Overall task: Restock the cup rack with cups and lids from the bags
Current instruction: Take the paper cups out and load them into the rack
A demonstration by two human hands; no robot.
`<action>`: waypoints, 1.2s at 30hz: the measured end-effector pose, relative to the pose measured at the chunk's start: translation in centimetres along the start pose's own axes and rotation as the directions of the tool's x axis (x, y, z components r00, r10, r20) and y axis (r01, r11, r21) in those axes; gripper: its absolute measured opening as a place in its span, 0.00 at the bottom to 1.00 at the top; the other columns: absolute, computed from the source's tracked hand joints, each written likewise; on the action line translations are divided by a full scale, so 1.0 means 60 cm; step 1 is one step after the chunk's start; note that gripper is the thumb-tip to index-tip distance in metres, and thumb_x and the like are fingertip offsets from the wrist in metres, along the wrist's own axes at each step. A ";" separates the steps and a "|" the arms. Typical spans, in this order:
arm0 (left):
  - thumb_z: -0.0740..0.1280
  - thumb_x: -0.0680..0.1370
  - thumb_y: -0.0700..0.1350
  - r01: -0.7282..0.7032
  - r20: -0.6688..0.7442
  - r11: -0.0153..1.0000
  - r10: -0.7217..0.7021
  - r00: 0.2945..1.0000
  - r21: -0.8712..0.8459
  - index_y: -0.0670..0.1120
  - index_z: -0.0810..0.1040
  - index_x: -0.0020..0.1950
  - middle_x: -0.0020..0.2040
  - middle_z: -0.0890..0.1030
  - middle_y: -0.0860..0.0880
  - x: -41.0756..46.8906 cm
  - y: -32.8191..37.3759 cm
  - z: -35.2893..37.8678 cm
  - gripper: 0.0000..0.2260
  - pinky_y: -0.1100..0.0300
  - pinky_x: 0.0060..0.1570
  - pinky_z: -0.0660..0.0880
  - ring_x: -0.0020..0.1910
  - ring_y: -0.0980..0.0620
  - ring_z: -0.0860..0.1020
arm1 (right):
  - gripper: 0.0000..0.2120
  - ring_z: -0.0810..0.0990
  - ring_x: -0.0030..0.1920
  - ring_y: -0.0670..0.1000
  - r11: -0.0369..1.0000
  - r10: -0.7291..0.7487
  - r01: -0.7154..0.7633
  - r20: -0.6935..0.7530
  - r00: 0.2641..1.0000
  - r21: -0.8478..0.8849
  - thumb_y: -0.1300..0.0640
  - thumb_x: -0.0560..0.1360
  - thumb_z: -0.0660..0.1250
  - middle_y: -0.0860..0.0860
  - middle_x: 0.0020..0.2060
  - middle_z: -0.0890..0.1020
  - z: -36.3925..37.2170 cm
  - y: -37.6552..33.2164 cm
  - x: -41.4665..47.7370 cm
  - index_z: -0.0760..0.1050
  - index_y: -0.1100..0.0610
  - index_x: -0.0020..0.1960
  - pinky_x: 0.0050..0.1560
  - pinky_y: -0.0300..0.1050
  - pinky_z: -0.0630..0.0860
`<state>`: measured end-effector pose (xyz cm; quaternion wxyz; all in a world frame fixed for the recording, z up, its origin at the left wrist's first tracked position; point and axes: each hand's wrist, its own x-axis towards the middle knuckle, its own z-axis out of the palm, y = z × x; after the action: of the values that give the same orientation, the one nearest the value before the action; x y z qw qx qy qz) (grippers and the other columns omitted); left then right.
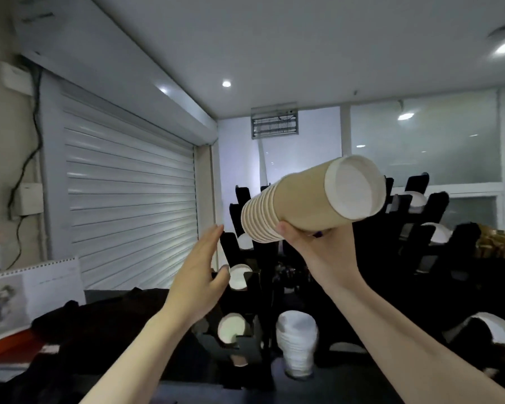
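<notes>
The right hand (pixel 309 243) gripped a stack of paper cups (pixel 309 199) above the rack (pixel 245 290), the left hand (pixel 199 275) was open, and next the cups probably needed a free slot.

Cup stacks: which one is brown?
The brown cup stack held up, tilted, in the right hand. The other stack, standing low at the black cup rack, is white, and no hand touches it.

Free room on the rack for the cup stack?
The topmost left slot of the rack, just left of the cup stack, looks empty. Crowded: white cups fill the slots below it, a white stack stands lower centre, lids fill the right side.
</notes>
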<state>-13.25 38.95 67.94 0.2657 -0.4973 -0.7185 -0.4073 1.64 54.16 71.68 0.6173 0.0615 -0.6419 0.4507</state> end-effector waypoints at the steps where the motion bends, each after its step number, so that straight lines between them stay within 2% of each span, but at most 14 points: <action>1: 0.63 0.78 0.41 -0.002 0.015 1.000 0.001 1.000 0.006 0.55 0.53 0.77 0.76 0.55 0.58 0.018 -0.016 0.001 0.31 0.68 0.70 0.50 0.75 0.61 0.52 | 0.34 0.79 0.58 0.50 1.000 0.012 -0.012 -0.009 1.000 -0.028 0.58 0.61 0.81 0.54 0.56 0.80 0.013 0.003 0.013 0.71 0.62 0.63 0.61 0.51 0.76; 8: 0.60 0.80 0.51 -0.080 0.156 0.983 0.054 0.986 0.168 0.53 0.51 0.78 0.78 0.51 0.52 0.141 -0.103 0.037 0.29 0.52 0.75 0.49 0.77 0.53 0.48 | 0.41 0.76 0.58 0.44 0.977 0.008 -0.025 -0.084 0.996 -0.213 0.48 0.60 0.81 0.45 0.58 0.77 0.081 0.039 0.109 0.64 0.51 0.67 0.61 0.46 0.74; 13: 0.54 0.80 0.59 -0.042 0.206 0.969 -0.009 0.978 0.242 0.54 0.45 0.78 0.79 0.46 0.53 0.200 -0.146 0.074 0.30 0.48 0.72 0.37 0.77 0.54 0.42 | 0.38 0.76 0.56 0.42 0.958 -0.055 0.031 -0.076 0.996 -0.287 0.47 0.61 0.80 0.44 0.57 0.77 0.116 0.070 0.174 0.63 0.47 0.63 0.53 0.35 0.72; 17: 0.49 0.80 0.61 0.036 0.165 0.971 -0.077 0.983 0.235 0.50 0.43 0.78 0.79 0.45 0.51 0.246 -0.162 0.098 0.31 0.46 0.72 0.37 0.77 0.53 0.42 | 0.38 0.76 0.55 0.42 0.942 -0.098 0.077 -0.048 0.994 -0.327 0.48 0.61 0.80 0.42 0.55 0.76 0.148 0.105 0.219 0.63 0.47 0.64 0.50 0.31 0.71; 20: 0.54 0.80 0.59 0.067 0.174 0.973 -0.107 0.979 0.222 0.48 0.42 0.78 0.79 0.44 0.49 0.281 -0.171 0.106 0.33 0.44 0.73 0.39 0.77 0.51 0.43 | 0.40 0.76 0.54 0.42 0.930 -0.087 0.076 -0.014 0.996 -0.359 0.48 0.61 0.80 0.39 0.54 0.75 0.166 0.134 0.243 0.63 0.49 0.66 0.52 0.33 0.72; 23: 0.63 0.76 0.57 0.077 0.252 0.996 -0.088 0.964 0.053 0.50 0.41 0.78 0.79 0.43 0.49 0.298 -0.176 0.119 0.40 0.42 0.72 0.39 0.77 0.51 0.43 | 0.39 0.75 0.49 0.37 0.925 -0.042 0.044 0.013 0.999 -0.377 0.46 0.61 0.80 0.34 0.50 0.73 0.171 0.163 0.263 0.62 0.48 0.64 0.46 0.27 0.68; 25: 0.66 0.74 0.57 0.055 0.291 0.998 -0.064 0.954 0.040 0.50 0.38 0.78 0.78 0.41 0.49 0.296 -0.180 0.136 0.44 0.42 0.72 0.38 0.77 0.51 0.41 | 0.39 0.74 0.47 0.32 0.915 -0.009 0.020 0.028 1.000 -0.404 0.45 0.60 0.80 0.32 0.48 0.73 0.172 0.179 0.274 0.63 0.47 0.64 0.43 0.25 0.67; 28: 0.67 0.73 0.58 0.025 0.291 0.994 -0.056 0.955 0.110 0.48 0.35 0.77 0.78 0.38 0.48 0.294 -0.189 0.151 0.48 0.44 0.72 0.38 0.76 0.51 0.40 | 0.40 0.77 0.52 0.42 0.905 0.051 -0.033 0.031 0.998 -0.424 0.43 0.59 0.79 0.39 0.52 0.76 0.174 0.200 0.290 0.63 0.48 0.64 0.50 0.37 0.73; 30: 0.67 0.73 0.59 0.033 0.291 0.994 -0.061 0.955 0.101 0.47 0.34 0.77 0.78 0.37 0.49 0.296 -0.192 0.152 0.48 0.46 0.72 0.39 0.77 0.51 0.40 | 0.40 0.78 0.53 0.45 0.900 0.092 -0.070 0.030 0.995 -0.431 0.41 0.57 0.78 0.41 0.53 0.77 0.178 0.211 0.298 0.64 0.47 0.63 0.52 0.43 0.75; 34: 0.67 0.73 0.58 0.020 0.283 0.990 -0.059 0.957 0.136 0.46 0.34 0.76 0.78 0.37 0.48 0.295 -0.191 0.154 0.48 0.46 0.72 0.39 0.76 0.51 0.40 | 0.35 0.75 0.46 0.37 0.874 0.136 -0.092 0.058 0.989 -0.477 0.39 0.58 0.77 0.35 0.47 0.75 0.186 0.230 0.313 0.62 0.43 0.58 0.40 0.34 0.69; 36: 0.66 0.73 0.58 0.020 0.275 0.989 -0.061 0.960 0.149 0.46 0.34 0.76 0.78 0.37 0.48 0.294 -0.190 0.154 0.48 0.46 0.72 0.39 0.77 0.50 0.40 | 0.34 0.74 0.44 0.34 0.862 0.161 -0.101 0.079 0.984 -0.497 0.41 0.58 0.78 0.35 0.45 0.74 0.191 0.242 0.317 0.63 0.43 0.57 0.38 0.32 0.69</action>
<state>-30.05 53.58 73.28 0.1890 -0.5140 -0.7865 -0.2854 -20.40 64.23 82.45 0.5415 -0.1145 -0.7731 0.3097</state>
